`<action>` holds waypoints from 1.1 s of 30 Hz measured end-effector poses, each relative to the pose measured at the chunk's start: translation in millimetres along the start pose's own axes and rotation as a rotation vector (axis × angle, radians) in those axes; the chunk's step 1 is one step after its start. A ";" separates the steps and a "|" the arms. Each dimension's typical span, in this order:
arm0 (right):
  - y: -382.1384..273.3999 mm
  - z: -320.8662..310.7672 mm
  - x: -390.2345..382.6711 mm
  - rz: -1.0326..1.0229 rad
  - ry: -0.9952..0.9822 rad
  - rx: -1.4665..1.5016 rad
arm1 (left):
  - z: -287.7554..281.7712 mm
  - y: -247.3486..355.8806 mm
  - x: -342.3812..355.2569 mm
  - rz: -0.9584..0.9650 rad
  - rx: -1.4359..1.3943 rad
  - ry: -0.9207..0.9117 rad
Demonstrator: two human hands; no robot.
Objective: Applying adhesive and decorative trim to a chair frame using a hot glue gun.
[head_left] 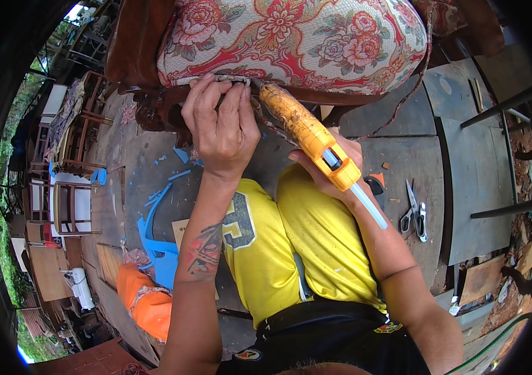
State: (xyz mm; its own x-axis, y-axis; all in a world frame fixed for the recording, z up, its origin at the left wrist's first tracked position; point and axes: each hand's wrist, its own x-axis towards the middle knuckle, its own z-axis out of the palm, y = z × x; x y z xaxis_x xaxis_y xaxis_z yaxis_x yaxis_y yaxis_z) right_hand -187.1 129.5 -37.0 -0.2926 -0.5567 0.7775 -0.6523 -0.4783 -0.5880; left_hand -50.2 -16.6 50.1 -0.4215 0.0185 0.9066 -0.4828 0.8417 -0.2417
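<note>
While the left hand [223, 128] pinched a thin cord [246, 80] at the floral seat's [278, 37] lower edge, upper centre, fingers together on it, the right hand [313, 175] gripped the yellow glue gun [296, 120], centre frame, fingers mostly hidden, nozzle near the cord. Scissors [411, 214] lay on the floor [397, 156], right side.

On my feed now, an upholstery workshop: floral seat [278, 44], glue gun [291, 117], scissors [412, 219], blue scraps [181, 155] littering the floor [394, 164]!
</note>
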 end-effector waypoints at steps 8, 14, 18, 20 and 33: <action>1.6 4.4 -3.6 0.006 0.005 0.030 | -0.9 -0.6 0.0 -0.004 0.001 -0.007; 10.8 14.9 -9.2 -0.001 0.057 0.082 | -0.3 0.6 -0.8 -0.005 -0.008 -0.015; 15.4 16.4 -8.3 -0.039 0.073 0.047 | 0.0 1.7 0.5 -0.003 -0.012 -0.013; 16.9 16.7 -7.7 -0.050 0.072 0.033 | 0.0 2.0 0.8 -0.005 -0.014 -0.013; 19.7 24.1 -8.9 -0.034 0.085 0.019 | 0.2 -0.6 0.0 -0.014 -0.034 0.009</action>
State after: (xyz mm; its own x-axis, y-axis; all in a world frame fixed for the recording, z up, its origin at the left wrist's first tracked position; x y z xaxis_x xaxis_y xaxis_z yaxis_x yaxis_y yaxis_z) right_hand -180.4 108.7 -60.9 -0.3292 -0.4807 0.8127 -0.6497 -0.5093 -0.5644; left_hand -50.0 -17.2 50.1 -0.4082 0.0111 0.9128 -0.4619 0.8599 -0.2171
